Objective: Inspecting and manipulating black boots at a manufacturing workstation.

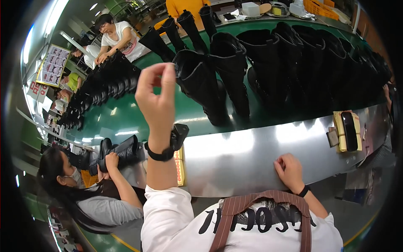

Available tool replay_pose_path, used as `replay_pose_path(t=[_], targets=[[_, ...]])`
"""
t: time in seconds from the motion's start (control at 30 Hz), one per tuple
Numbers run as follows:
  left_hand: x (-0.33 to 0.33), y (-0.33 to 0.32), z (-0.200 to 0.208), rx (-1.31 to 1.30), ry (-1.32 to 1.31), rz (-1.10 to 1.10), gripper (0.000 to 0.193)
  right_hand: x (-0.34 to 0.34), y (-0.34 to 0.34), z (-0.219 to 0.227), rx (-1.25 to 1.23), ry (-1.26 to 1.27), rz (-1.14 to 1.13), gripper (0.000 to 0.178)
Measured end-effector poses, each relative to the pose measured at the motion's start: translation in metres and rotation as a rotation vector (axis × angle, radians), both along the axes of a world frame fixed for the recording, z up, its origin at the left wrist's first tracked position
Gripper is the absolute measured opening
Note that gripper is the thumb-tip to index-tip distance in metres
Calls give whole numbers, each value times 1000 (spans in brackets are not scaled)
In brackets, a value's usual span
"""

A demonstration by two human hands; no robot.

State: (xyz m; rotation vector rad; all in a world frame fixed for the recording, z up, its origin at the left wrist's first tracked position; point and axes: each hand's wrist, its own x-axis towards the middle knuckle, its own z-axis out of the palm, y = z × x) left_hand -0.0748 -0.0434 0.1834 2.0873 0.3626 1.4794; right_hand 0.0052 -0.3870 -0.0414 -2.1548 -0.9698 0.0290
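My left hand (156,98) is raised over the bench, its fingers bent round to meet the thumb. The fingertips come up against the rim of a tall black boot (197,84) in the picture; whether they touch it, or hold anything small, I cannot tell. Low over the steel bench top (235,164) is my right hand (289,170), fingers curled in and the palm hidden. Nothing shows sticking out of it. Several more black boots (262,63) stand upright in a row beyond the bench, tops open, on a green surface (121,117).
A phone (349,130) lies on yellow cards (339,143) at the right. More cards (179,168) lie beside my left forearm. Close on my left, a masked co-worker (109,189) holds a black boot (126,153). Across the green surface another person (121,40) handles boots.
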Motion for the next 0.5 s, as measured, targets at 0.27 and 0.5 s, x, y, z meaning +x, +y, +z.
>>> replay_pose_path(t=[0.27,0.5], targets=[[39,-121,-37,13,359,-376,18,5,-29,1,46,-38,170,15],[140,-146,-87,230,836,22,66,20,-88,-3,113,15,-24,15]])
